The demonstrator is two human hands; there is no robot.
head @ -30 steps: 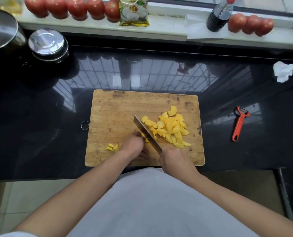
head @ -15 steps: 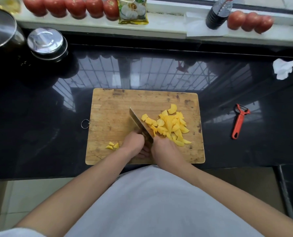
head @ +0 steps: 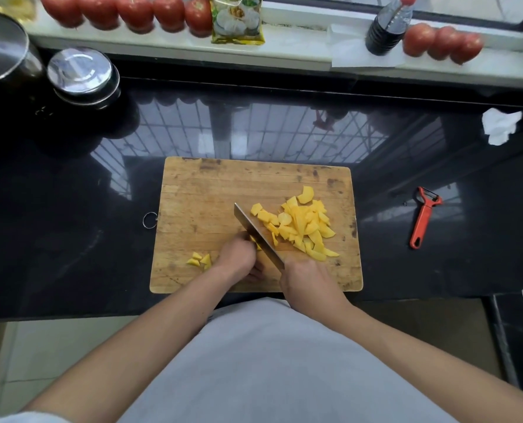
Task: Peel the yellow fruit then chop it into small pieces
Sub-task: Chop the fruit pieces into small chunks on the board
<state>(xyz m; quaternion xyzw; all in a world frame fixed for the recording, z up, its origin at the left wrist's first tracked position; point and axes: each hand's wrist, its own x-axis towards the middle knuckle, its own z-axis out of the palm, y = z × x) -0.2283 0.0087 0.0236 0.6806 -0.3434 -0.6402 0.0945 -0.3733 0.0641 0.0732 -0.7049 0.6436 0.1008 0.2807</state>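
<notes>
— Well along, by the look of it. Peeled already, judging from the bare yellow flesh and the red peeler (head: pixel 423 216) lying idle on the black tabletop (head: pixel 71 209), well to the right of the cutting board (head: pixel 199 190).

— And chopped?

— Mostly. Heap of yellow fruit pieces (head: pixel 299 225) piled right of the knife blade (head: pixel 255 233), a few more yellow scraps (head: pixel 200 260) near the left corner of the board. Only a small remnant left, mostly hidden under the left hand (head: pixel 238 254); just a sliver of yellow showing beside the blade.

— Hands?

— Left hand curled over that last bit, fingers tucked in, pressing it onto the board close against the blade. Right hand (head: pixel 307 279) wrapped round the knife handle, handle itself hidden in the fist.

— Remaining work?

— Probably a handful of cuts on the remnant, perhaps another pass over the larger wedges at the far end of the heap. Judgement only.

— Materials?

— Wooden board, pale, scored and stained dark along the far edge, metal ring at its left side. Blade flat, grey steel, straight-edged, angled far-left to near-right. Fruit flesh smooth, firm-looking, cut into flat irregular wedges and triangles, deeper orange toward the middle of the heap. Tabletop polished stone, glossy enough to mirror a window grille.
</notes>
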